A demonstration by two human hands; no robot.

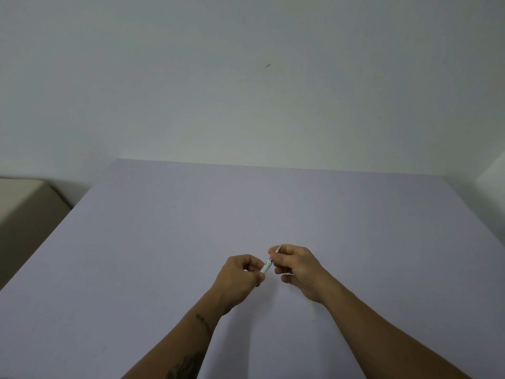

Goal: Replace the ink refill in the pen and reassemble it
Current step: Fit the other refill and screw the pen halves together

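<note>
Table (169, 242): flat, plain pale lavender-grey surface, matte, unpatterned. Far edge runs along a pale wall; left edge slants toward the near left corner, beside a beige block standing off the surface. Right far corner meets the wall. Lying on it: one small thin pale item (312, 310) toward the near right, too small to identify.
</note>
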